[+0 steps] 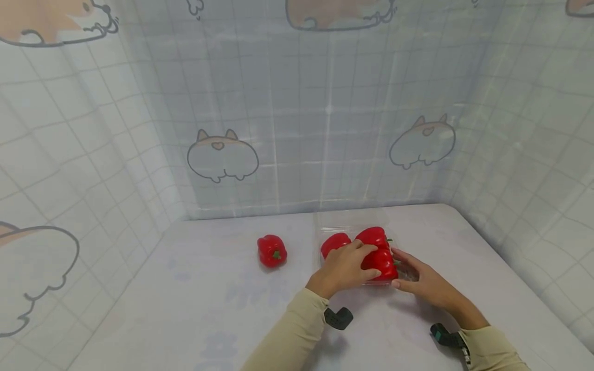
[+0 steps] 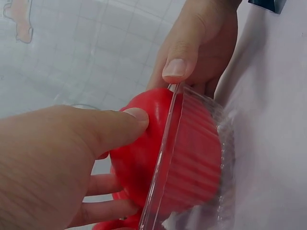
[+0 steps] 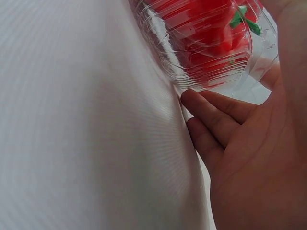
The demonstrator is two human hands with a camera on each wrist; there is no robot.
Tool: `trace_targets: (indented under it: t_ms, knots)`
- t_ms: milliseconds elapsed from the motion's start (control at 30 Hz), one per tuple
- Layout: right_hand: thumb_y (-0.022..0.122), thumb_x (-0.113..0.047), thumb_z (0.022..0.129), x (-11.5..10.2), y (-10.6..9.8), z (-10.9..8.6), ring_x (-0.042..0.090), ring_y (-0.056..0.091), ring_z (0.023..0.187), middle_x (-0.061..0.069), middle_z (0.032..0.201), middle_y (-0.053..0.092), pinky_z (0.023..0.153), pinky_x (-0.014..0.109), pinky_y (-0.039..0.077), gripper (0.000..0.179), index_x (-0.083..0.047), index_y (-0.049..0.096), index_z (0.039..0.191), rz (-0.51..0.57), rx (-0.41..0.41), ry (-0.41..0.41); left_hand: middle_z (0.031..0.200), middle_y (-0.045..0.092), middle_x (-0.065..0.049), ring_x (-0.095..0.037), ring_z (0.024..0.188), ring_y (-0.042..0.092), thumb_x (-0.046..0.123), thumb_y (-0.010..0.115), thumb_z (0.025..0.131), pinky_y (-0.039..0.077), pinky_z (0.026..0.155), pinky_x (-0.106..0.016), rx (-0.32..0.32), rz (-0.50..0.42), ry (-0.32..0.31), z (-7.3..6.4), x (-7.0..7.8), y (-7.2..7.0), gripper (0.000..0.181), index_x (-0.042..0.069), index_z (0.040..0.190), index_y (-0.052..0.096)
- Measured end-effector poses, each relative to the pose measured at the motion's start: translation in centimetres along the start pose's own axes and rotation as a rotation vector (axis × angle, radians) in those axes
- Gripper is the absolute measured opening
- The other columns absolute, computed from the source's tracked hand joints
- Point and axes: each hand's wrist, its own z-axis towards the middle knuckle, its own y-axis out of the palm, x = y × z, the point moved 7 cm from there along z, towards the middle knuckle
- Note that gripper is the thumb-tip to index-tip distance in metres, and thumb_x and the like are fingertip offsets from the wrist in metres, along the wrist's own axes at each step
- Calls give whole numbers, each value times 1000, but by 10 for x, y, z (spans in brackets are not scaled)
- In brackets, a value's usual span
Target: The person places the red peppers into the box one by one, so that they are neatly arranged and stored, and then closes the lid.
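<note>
A clear plastic container (image 2: 228,143) holds several red bell peppers, one at its back left (image 1: 335,242) and another at the back right (image 1: 371,236). My left hand (image 1: 345,268) reaches over it and grips the front red bell pepper (image 1: 384,264), thumb on one side and fingers on the other. That pepper sits inside the container's wall, its green stem toward the right. At the right front corner, my right hand (image 1: 429,283) holds the container, thumb at the rim and fingers along the outside wall. A lone red bell pepper (image 1: 271,251) lies on the table left of the container.
The white table (image 1: 185,304) has its back edge just behind the container. Grid-patterned curtains with cartoon corgi prints (image 1: 223,157) enclose the back and both sides. A dark wrist device (image 1: 339,318) is strapped at the left cuff, another (image 1: 445,336) at the right.
</note>
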Motion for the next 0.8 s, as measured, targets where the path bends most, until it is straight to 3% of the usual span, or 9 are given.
trace_targets:
  t_ms: [200, 433, 800]
  knots:
    - [75, -34, 89, 2, 1, 1, 47, 40, 137, 21, 157, 33, 101, 60, 44, 86, -13, 28, 158, -12, 12, -1, 139, 58, 4, -16, 123, 55, 48, 74, 87, 53, 94, -42, 27, -8, 11, -5, -6, -7, 60, 29, 141, 58]
    - [75, -36, 89, 3, 2, 2, 47, 41, 136, 23, 157, 33, 99, 57, 47, 87, -11, 28, 158, -29, 17, 7, 120, 66, 3, -10, 103, 60, 42, 69, 93, 56, 84, -28, 107, -13, 58, -16, -24, -23, 45, 22, 133, 66]
    - [75, -34, 89, 6, 3, 2, 46, 41, 137, 22, 157, 33, 101, 59, 45, 87, -13, 28, 158, -8, 16, 8, 127, 65, 3, -17, 111, 63, 39, 69, 94, 57, 85, -36, 172, -55, -30, -42, -65, -49, 42, 23, 133, 65]
